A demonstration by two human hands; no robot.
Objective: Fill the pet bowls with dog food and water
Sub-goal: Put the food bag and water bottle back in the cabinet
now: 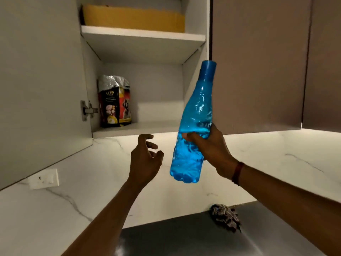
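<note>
My right hand (212, 150) grips a blue plastic water bottle (193, 115) around its middle, held tilted in front of the open wall cupboard, its blue cap on. The bottle is about half full of water. My left hand (145, 156) hovers just left of the bottle with fingers curled apart, holding nothing. A dog food bag (115, 102), red and black with a crumpled silver top, stands on the cupboard's lower shelf (147, 126) at the left. No pet bowls are in view.
The cupboard door (40, 80) stands open at the left, with closed brown doors (258, 61) at the right. A yellow cardboard box (132, 18) fills the upper shelf. Below are a marble backsplash with a wall socket (44, 179), a dark counter (184, 237) and a crumpled cloth (226, 217).
</note>
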